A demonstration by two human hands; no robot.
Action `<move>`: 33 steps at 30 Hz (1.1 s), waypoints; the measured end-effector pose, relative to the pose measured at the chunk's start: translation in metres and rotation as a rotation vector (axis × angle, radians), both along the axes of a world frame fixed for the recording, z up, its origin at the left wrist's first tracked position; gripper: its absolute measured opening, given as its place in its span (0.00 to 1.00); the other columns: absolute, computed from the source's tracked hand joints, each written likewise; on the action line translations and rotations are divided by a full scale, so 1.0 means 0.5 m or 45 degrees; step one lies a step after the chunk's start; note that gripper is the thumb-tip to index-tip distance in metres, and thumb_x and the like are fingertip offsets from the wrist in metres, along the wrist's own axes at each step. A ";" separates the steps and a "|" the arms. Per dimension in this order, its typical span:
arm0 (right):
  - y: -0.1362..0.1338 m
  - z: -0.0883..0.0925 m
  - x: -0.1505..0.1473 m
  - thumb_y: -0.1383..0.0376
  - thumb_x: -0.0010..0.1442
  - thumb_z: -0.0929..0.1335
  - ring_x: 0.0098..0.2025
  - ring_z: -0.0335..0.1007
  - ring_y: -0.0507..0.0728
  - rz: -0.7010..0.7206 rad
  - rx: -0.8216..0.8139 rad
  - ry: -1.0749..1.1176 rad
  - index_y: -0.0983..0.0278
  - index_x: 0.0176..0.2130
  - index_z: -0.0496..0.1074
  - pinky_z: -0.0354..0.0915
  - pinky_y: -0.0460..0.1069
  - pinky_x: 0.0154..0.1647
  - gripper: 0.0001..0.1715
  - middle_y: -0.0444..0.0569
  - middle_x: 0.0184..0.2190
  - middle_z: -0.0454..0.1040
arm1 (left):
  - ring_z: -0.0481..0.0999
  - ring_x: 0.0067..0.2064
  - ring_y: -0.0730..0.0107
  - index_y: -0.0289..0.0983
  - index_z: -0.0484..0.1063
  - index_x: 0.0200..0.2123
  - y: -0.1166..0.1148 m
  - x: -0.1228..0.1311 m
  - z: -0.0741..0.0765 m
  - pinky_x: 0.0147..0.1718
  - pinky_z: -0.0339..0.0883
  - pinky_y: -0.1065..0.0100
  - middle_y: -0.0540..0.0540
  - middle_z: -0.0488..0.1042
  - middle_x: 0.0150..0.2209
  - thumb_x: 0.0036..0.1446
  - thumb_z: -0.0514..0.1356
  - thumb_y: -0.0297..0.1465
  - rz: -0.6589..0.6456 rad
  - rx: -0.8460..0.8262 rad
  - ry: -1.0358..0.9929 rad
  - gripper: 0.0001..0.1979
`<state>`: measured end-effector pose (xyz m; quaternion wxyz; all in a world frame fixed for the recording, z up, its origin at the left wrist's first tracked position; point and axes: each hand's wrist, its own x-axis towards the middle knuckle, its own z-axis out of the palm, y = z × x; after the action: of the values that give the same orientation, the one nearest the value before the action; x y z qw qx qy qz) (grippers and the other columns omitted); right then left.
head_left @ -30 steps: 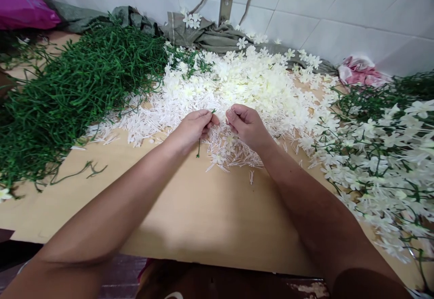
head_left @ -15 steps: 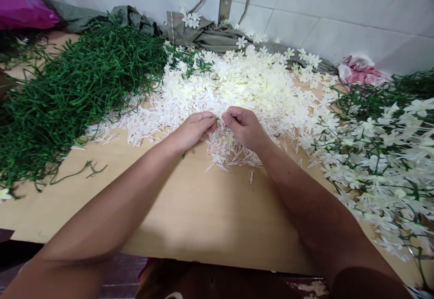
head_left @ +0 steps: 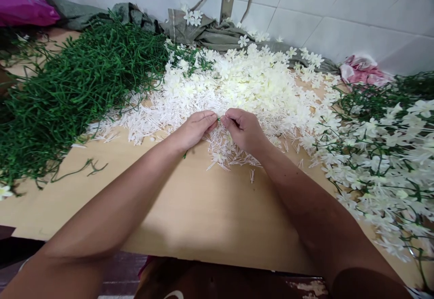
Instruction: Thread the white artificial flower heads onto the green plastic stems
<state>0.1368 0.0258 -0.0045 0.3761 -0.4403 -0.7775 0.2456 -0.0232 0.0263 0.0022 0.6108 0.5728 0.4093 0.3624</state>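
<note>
My left hand [head_left: 200,127] is closed on a green plastic flower stem, whose tip pokes out between thumb and forefinger; its other end [head_left: 185,155] shows below the wrist. Facing it, my right hand [head_left: 243,127] pinches at the stem's tip with thumb and forefinger. What sits between those right fingertips is too small to make out. Beneath and behind both hands spreads a heap of small white stick-like pieces [head_left: 145,118]. Beyond them lies a pile of loose white artificial flowers [head_left: 257,80].
A large mound of green stems [head_left: 77,82] covers the left side. Stemmed white flowers [head_left: 383,163] are heaped at right. A grey cloth [head_left: 210,35], a pink-and-white crumpled bag [head_left: 364,71] and a magenta bag [head_left: 25,3] lie along the tiled wall. The brown board [head_left: 190,208] ends near my body.
My right hand has come slightly closer to the left, so the fingertips now nearly meet at the stem's tip. The left hand has barely moved.
</note>
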 end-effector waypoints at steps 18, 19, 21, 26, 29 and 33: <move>-0.012 -0.029 -0.020 0.62 0.59 0.63 0.23 0.47 0.48 -0.012 -0.062 0.322 0.61 0.21 0.54 0.50 0.48 0.26 0.18 0.39 0.18 0.52 | 0.47 0.19 0.83 0.36 0.54 0.17 -0.006 0.008 -0.018 0.19 0.37 0.73 0.57 0.50 0.16 0.53 0.60 0.36 -0.022 -0.194 -0.278 0.20; -0.012 -0.030 -0.019 0.61 0.59 0.63 0.23 0.47 0.48 -0.014 -0.069 0.327 0.61 0.21 0.54 0.50 0.48 0.26 0.18 0.39 0.18 0.52 | 0.47 0.19 0.83 0.36 0.54 0.17 -0.007 0.009 -0.019 0.19 0.37 0.73 0.57 0.50 0.16 0.53 0.60 0.37 -0.019 -0.185 -0.281 0.20; -0.011 -0.030 -0.017 0.60 0.59 0.63 0.23 0.47 0.48 -0.007 -0.090 0.343 0.61 0.22 0.55 0.49 0.47 0.25 0.18 0.39 0.18 0.52 | 0.47 0.19 0.83 0.36 0.54 0.17 -0.007 0.010 -0.018 0.19 0.38 0.72 0.57 0.50 0.16 0.52 0.61 0.39 0.001 -0.166 -0.278 0.21; -0.004 -0.025 -0.007 0.59 0.60 0.64 0.22 0.46 0.48 0.068 -0.135 0.327 0.61 0.22 0.57 0.48 0.47 0.24 0.18 0.38 0.18 0.53 | 0.49 0.20 0.82 0.36 0.55 0.17 -0.003 0.010 -0.011 0.20 0.41 0.72 0.56 0.52 0.17 0.54 0.60 0.39 0.006 -0.073 -0.209 0.21; -0.003 -0.025 -0.006 0.59 0.59 0.65 0.22 0.46 0.48 0.067 -0.137 0.327 0.61 0.22 0.56 0.47 0.47 0.24 0.19 0.38 0.18 0.52 | 0.48 0.20 0.82 0.36 0.55 0.17 -0.001 0.009 -0.016 0.21 0.41 0.71 0.56 0.52 0.17 0.55 0.59 0.38 -0.024 -0.031 -0.180 0.21; -0.006 -0.030 -0.012 0.55 0.58 0.66 0.22 0.46 0.48 0.053 -0.152 0.295 0.61 0.21 0.56 0.47 0.47 0.24 0.21 0.38 0.17 0.52 | 0.48 0.19 0.81 0.36 0.56 0.16 -0.001 0.005 -0.025 0.21 0.40 0.71 0.56 0.52 0.16 0.56 0.58 0.35 -0.039 -0.013 -0.093 0.20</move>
<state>0.1307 0.0227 -0.0193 0.4314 -0.4144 -0.7216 0.3485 -0.0206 0.0257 -0.0101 0.6338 0.5622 0.3796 0.3716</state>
